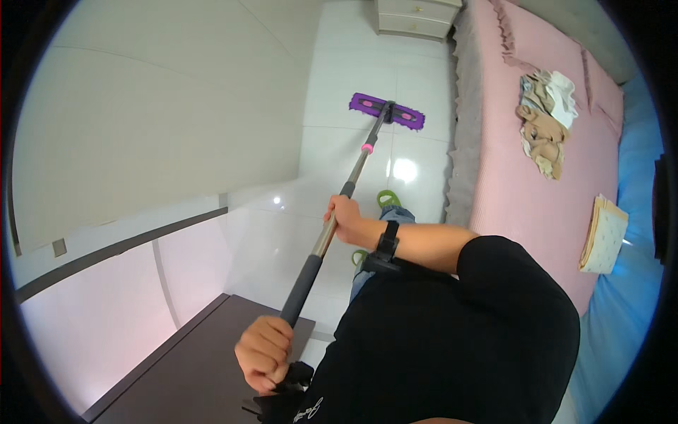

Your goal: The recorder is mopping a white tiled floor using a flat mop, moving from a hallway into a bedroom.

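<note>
I hold a flat mop by its long pole (357,167), which slants from lower left to upper right. My left hand (265,353) is closed round the top end of the dark grey grip (302,288). Further down the pole my right hand (345,218) is wrapped round the metal part, just below a dark collar. The purple fluffy mop head (367,104) lies flat on the glossy white tiles (417,145), between the bed and the pale cabinet front. Pink clips show on its top.
On the right stands a bed (519,191) with pink bedding, a heap of clothes (547,131) and a folded pad (606,233). A white drawer unit (417,18) is at the far end. Tall beige panels (176,106) and a dark tabletop (205,360) flank my left. Green slippers (387,198) are on my feet.
</note>
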A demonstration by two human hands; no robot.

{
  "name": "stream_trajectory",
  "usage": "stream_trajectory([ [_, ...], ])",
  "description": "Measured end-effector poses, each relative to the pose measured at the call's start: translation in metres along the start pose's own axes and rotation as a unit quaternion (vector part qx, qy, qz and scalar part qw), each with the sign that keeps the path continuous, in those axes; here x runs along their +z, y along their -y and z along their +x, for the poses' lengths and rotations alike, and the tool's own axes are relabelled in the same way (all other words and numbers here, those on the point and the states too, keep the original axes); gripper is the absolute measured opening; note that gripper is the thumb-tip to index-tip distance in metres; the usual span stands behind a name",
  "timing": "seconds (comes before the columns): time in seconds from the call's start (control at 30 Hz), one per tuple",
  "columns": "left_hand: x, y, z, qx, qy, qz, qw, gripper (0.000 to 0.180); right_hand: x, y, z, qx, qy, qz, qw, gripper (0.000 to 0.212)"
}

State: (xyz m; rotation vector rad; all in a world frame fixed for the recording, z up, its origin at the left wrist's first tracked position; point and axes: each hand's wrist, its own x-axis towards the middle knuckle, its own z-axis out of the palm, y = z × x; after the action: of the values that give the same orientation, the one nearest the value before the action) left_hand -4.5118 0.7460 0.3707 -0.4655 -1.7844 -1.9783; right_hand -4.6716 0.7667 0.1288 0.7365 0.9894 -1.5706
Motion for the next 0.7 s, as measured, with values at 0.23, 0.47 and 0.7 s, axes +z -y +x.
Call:
stream_trajectory([
  [0.23, -0.019, 0.099, 0.070, -0.148, -0.112, 0.206, 0.961, 0.036, 0.023, 0.101, 0.125, -0.031, 0.104, -0.021, 0.994, 0.010],
  [0.47, -0.048, 0.236, 0.032, -0.118, -0.213, 0.167, 0.955, 0.034, 0.046, 0.160, 0.265, -0.026, 0.071, -0.144, 0.987, 0.006],
  [0.7, -0.030, 0.172, -0.059, -0.107, -0.338, 0.099, 0.930, 0.036, 0.041, 0.061, 0.225, -0.083, 0.039, -0.261, 0.961, 0.010],
])
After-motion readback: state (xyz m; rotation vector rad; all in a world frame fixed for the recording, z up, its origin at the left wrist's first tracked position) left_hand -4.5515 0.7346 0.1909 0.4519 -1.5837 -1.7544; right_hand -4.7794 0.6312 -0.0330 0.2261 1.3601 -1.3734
